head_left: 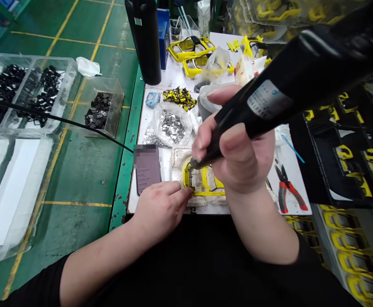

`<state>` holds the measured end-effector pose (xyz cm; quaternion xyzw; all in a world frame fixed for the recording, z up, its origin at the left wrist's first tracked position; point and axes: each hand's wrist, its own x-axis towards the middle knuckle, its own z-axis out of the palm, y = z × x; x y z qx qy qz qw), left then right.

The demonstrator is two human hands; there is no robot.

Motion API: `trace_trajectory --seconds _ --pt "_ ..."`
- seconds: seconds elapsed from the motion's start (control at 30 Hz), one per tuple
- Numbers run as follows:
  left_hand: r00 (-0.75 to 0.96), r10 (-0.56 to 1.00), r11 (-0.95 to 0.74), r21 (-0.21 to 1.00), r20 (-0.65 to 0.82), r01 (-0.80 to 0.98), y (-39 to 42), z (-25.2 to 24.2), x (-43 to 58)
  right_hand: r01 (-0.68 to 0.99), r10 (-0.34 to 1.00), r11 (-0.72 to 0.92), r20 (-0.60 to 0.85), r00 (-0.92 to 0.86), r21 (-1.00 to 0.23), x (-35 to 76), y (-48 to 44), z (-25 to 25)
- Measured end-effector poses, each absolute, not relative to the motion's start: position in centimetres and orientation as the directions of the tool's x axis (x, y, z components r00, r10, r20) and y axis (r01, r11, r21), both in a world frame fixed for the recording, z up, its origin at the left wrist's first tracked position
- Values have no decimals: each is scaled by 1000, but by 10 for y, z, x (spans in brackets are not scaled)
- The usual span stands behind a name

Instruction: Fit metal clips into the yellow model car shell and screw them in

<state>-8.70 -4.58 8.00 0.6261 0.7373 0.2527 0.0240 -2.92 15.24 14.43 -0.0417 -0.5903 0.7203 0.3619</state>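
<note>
My right hand (244, 157) is wrapped around a black electric screwdriver (289, 72) with a silver label. The tool slants down from the upper right, its nose over a yellow plastic frame (208, 194). That frame lies in a worn white fixture (180, 157) on the table in front of me. At the frame's near-left corner, the fingertips of my left hand (162, 207) are pinched together against its edge. A dark strip (191, 177) runs along the frame's left side. My right hand and the tool cover part of the frame, so the tool's tip is hard to make out.
Left of the fixture lies a phone (148, 172); red-handled pliers (289, 192) are at the right. Behind are a bag of metal plates (172, 125), small yellow-black parts (180, 97) and a tall black cylinder (146, 47). A black cable (55, 116) crosses the left side.
</note>
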Motion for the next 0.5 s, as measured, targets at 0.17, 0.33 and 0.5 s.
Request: trace_trajectory --seconds 0.17,0.33,0.5 --pt "-216 936 85 415 279 906 -45 81 -87 -426 590 -38 324 -740 -904 -31 151 149" --pt "-226 938 101 419 262 902 -45 81 -87 -455 558 -48 355 -751 -889 -33 151 146" --pt "-226 939 100 422 259 901 -44 81 -87 -491 528 -64 388 -756 -869 -38 155 138"
